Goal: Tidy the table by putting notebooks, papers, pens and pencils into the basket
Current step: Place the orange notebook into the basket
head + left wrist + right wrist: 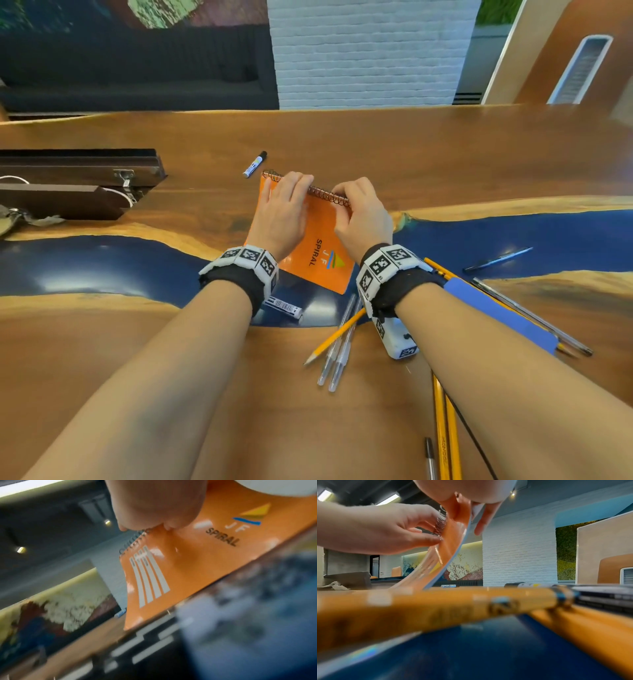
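**Both hands on the orange notebook**

Your left hand (281, 209) and your right hand (361, 215) both pinch the orange spiral notebook (320, 255) at its wire-bound top edge, with the fingers curled over the coil. From the right wrist view, the bound edge is raised and the cover bends, while the lower edge of the notebook rests on the worktop (411, 150). The notebook stands over the blue strip in the wood.

Just beyond the notebook lies a white marker (255, 164). Near your left wrist lies another white marker (285, 306). Between your forearms, a yellow pencil (334, 337) crosses two clear pens (337, 356). Under your right forearm you have a blue notebook (503, 313), with a pen (532, 316) just beside it. A dark pen (497, 259) lies farther right, on the blue strip.
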The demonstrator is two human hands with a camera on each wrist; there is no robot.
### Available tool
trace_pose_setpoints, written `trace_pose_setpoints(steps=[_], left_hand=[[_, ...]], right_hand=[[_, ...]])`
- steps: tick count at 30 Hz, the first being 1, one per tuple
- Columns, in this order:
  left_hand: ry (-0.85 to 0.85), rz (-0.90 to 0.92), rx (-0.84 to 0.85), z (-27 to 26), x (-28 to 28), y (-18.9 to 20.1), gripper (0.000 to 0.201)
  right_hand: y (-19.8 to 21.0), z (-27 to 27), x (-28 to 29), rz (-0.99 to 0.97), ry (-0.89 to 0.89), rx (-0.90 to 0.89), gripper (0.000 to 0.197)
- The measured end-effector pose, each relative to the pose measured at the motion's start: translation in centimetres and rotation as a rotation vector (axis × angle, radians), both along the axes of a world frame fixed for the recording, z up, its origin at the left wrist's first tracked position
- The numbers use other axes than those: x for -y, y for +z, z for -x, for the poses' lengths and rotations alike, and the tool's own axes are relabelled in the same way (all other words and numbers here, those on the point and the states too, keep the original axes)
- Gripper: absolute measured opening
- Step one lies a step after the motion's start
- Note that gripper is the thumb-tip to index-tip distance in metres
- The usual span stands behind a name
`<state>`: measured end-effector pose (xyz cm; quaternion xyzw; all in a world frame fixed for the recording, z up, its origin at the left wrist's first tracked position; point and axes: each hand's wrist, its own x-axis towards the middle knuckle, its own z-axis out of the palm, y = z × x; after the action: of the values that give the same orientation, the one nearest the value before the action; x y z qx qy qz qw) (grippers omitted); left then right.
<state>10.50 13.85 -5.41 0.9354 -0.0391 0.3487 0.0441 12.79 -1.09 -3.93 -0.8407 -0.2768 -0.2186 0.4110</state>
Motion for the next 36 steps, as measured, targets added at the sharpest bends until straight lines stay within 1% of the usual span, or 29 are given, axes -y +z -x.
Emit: trace_pose_setpoints(steps=[3,5,7,9,10,12,13,15,17,19,21,23,25,28,30,33,36], left_hand=[[-0.014,0.052,0.012,0.1,-0.6,0.8,0.024],[-0.032,0.082,0.045,0.3,-0.6,1.4,0.019],[-0.028,0.127,0.087,0.5,-0.5,2.5,0.018],[-0.005,0.189,0.111,0.8,-0.1,4.0,0.019],[-0.003,0.232,0.126,1.0,0.2,4.9,0.019],[-0.015,0.346,0.173,1.5,1.3,7.1,0.021],[-0.02,0.413,0.198,1.7,2.0,8.2,0.022],[-0.033,0.534,0.223,2.0,4.0,10.1,0.022],[-0.062,0.614,0.218,2.6,6.4,11.4,0.022],[-0.101,0.671,0.182,2.9,8.8,11.9,0.021],[-0.155,0.73,0.124,3.6,11.9,12.1,0.02],[-0.206,0.789,0.041,4.3,15.2,12.1,0.022],[-0.259,0.835,-0.047,4.9,18.2,11.9,0.022],[-0.337,0.959,-0.121,5.3,21.7,11.7,0.025],[-0.34,1.011,-0.174,5.5,24.3,11.5,0.034],[-0.382,1.081,-0.265,5.7,27.9,11.3,0.054],[-0.45,1.11,-0.374,6.5,31.6,11.2,0.058]], right_hand=[[0.1,0.2,0.1,-0.032,0.052,0.043,0.016],[0.2,0.3,0.5,-0.053,0.085,0.029,0.019],[0.2,0.2,1.2,-0.121,0.084,-0.072,0.03],[0.1,0.1,2.4,-0.27,0.022,-0.209,0.038],[0.2,0.0,3.2,-0.347,-0.021,-0.261,0.04],[0.7,0.1,5.0,-0.435,-0.09,-0.32,0.039],[1.2,0.1,6.0,-0.448,-0.102,-0.336,0.041],[2.5,0.3,7.7,-0.454,-0.104,-0.347,0.051],[4.2,1.1,9.6,-0.452,-0.097,-0.357,0.054],[5.7,1.6,11.1,-0.446,-0.109,-0.375,0.051],[7.2,2.5,13.4,-0.405,-0.144,-0.363,0.042],[8.5,3.0,16.2,-0.381,-0.219,-0.339,0.032],[9.5,3.6,19.5,-0.364,-0.309,-0.335,0.027],[10.5,4.6,24.4,-0.311,-0.409,-0.335,0.028],[10.9,5.6,27.9,-0.248,-0.472,-0.353,0.031],[11.4,7.0,32.3,-0.152,-0.543,-0.4,0.032],[11.8,8.4,36.3,-0.097,-0.597,-0.434,0.033]])
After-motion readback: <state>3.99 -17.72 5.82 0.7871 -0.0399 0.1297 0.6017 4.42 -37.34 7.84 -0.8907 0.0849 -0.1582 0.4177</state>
